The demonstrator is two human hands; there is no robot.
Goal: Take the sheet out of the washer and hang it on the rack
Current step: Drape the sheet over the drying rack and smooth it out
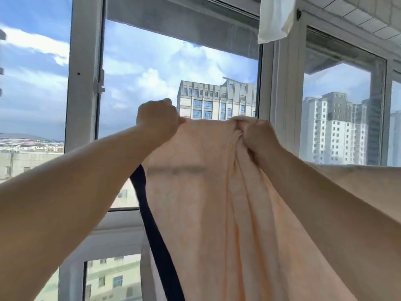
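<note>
Both bare arms reach up and forward toward the windows. The left hand [157, 120] is a closed fist, gripping the upper edge of the pale peach cotton sheet [217, 203]. The right hand [256, 135] clutches a bunched fold of the same edge, fingers curled tightly into the cloth. The sheet hangs between the hands and falls downward, held up in front of the white-framed window [84, 83]. A dark navy strip [156, 235] runs along its left side. A white cloth [274, 18] hangs at the top.
</note>
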